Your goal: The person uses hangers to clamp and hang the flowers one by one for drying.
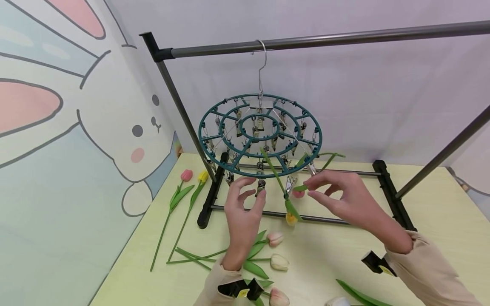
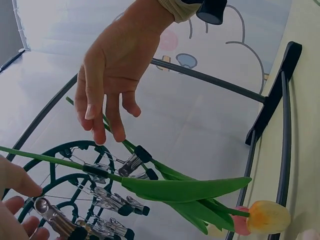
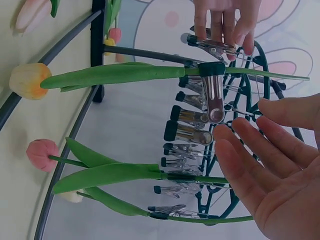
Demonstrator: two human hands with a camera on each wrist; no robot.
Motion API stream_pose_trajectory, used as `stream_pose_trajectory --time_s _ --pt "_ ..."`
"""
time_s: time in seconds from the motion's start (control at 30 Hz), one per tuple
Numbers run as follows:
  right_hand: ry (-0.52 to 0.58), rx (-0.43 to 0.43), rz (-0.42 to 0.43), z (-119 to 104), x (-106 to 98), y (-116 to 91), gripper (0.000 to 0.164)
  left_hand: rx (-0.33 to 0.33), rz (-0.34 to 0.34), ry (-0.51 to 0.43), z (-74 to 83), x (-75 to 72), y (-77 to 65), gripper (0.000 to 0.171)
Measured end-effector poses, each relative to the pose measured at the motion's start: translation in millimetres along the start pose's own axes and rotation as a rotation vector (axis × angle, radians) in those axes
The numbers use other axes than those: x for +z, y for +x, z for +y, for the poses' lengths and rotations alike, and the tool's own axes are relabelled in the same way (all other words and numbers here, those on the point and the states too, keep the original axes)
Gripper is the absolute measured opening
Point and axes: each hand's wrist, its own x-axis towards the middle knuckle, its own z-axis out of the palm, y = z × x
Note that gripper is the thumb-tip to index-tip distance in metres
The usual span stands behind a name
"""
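Observation:
My left hand (image 1: 245, 212) is raised under the front rim of a round green clip hanger (image 1: 260, 176), thumb and fingers spread around a small metal clip (image 1: 261, 185). To the right, my right hand (image 1: 348, 195) has its fingers apart and holds nothing; its fingertips overlap a green leaf in the head view. Between the hands a yellow tulip (image 1: 291, 219) hangs head down, its stem in a metal clip (image 3: 214, 95). Behind it a pink tulip (image 3: 42, 154) also hangs head down, clipped by its stem. A pale tulip (image 3: 71, 197) hangs there too, partly hidden by leaves.
The hanger hooks over a dark metal rack bar (image 1: 329, 41). On the pale table (image 1: 440, 238) lie a pink tulip (image 1: 186, 175) and a yellow tulip (image 1: 203, 176) at left, with several pale tulips (image 1: 280, 262) in front. Rack feet (image 1: 214, 191) stand behind.

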Motion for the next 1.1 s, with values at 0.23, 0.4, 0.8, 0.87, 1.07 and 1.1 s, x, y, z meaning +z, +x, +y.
stream_pose_trajectory --time_s 0.23,0.4,0.8,0.87,1.07,1.1 --pt "-0.045 -0.014 -0.025 -3.5 -7.6 -5.3 0.022 -0.081 -0.048 -0.005 -0.6 -0.9 2.3 0.027" --pt "-0.068 -0.012 -0.046 -5.6 -14.2 -9.3 0.024 -0.095 -0.078 -0.031 -1.3 -1.8 3.6 0.022" --pt "-0.105 -0.031 -0.099 -8.1 -22.2 -23.1 0.026 -0.083 -0.116 -0.100 0.5 2.6 2.2 0.021" --pt "-0.118 -0.034 -0.108 -7.8 -23.8 -25.6 0.027 -0.085 -0.122 -0.105 1.1 3.6 2.0 0.022" --pt "-0.163 -0.059 -0.125 -4.9 -27.5 -33.4 0.032 -0.085 -0.147 -0.125 3.2 6.3 0.1 0.024" --pt "-0.168 -0.066 -0.126 -4.1 -28.0 -35.0 0.033 -0.083 -0.150 -0.129 3.6 7.0 -0.4 0.024"
